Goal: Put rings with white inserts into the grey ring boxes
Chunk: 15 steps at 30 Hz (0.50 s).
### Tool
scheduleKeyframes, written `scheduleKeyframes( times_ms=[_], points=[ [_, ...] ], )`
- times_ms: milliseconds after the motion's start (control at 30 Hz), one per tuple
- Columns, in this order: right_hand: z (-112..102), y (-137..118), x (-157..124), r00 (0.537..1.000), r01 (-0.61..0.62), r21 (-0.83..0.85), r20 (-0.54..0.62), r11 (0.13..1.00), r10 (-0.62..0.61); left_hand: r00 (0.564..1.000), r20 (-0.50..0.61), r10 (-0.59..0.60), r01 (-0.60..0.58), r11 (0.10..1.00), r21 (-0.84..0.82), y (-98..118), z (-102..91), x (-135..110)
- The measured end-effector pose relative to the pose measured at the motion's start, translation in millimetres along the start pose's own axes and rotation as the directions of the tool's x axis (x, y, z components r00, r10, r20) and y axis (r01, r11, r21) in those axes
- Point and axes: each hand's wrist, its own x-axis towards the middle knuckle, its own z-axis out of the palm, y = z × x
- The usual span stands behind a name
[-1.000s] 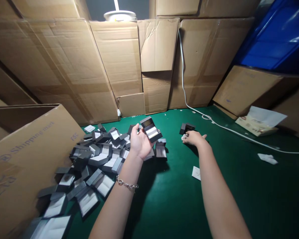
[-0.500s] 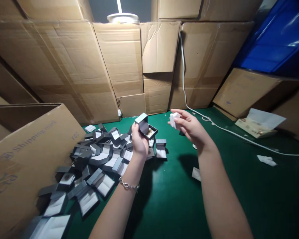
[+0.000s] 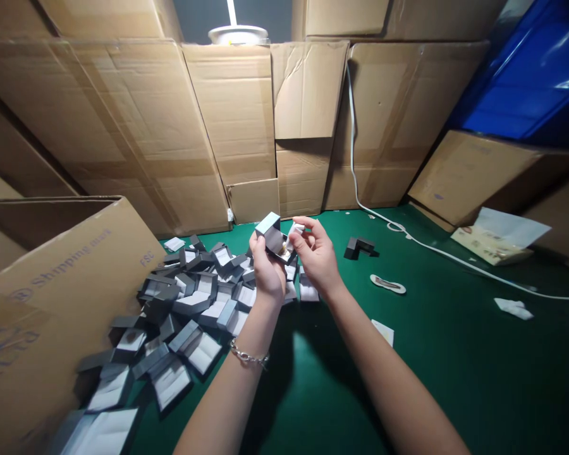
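Note:
My left hand is closed around a small grey jewelry box, whose lid stands raised. Part of the box's inside shows, with something gold-coloured in it. At the box's right side, my right hand pinches a white padded insert, held right at the opening. Fingers hide where the insert meets the box. Below and left of my hands lies a heap of similar opened grey boxes with white linings. One more opened box sits just under my right hand.
A large cardboard carton stands at the left. Stacked cartons wall the back. A white cable crosses the green table at right, near a dark box part, a white oval piece and a tissue pack.
My right hand has moved left with the white insert, from apart to the jewelry box's opening. The dark box part and oval piece it covered now show. My left hand keeps its hold.

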Motion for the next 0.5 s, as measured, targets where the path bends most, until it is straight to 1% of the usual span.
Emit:
scheduleKeyframes(
  times_ms=[133,267,400,500],
  points=[
    [4.2,1.0,-0.9,0.999,-0.019,0.064,-0.047,0.998,0.022,1.000,-0.016,-0.025,0.025,1.000,0.016,0.7,-1.8,0.9],
    [7.1,4.9,-3.2,0.999,0.004,0.002,-0.053,1.000,-0.003,0.990,-0.096,-0.099,0.097,0.995,-0.028,0.5,-1.5,2.1],
    [5.5,8.8,-4.5,1.000,0.000,-0.115,-0.009,0.993,-0.001,0.961,-0.145,-0.236,0.224,0.970,-0.094,7.3,5.3,2.3],
    [0.4,6.9,-2.5,0.998,-0.009,-0.155,0.060,0.988,0.019,0.941,-0.171,-0.293,0.281,0.955,-0.092,15.6,11.1,2.0]
  ],
)
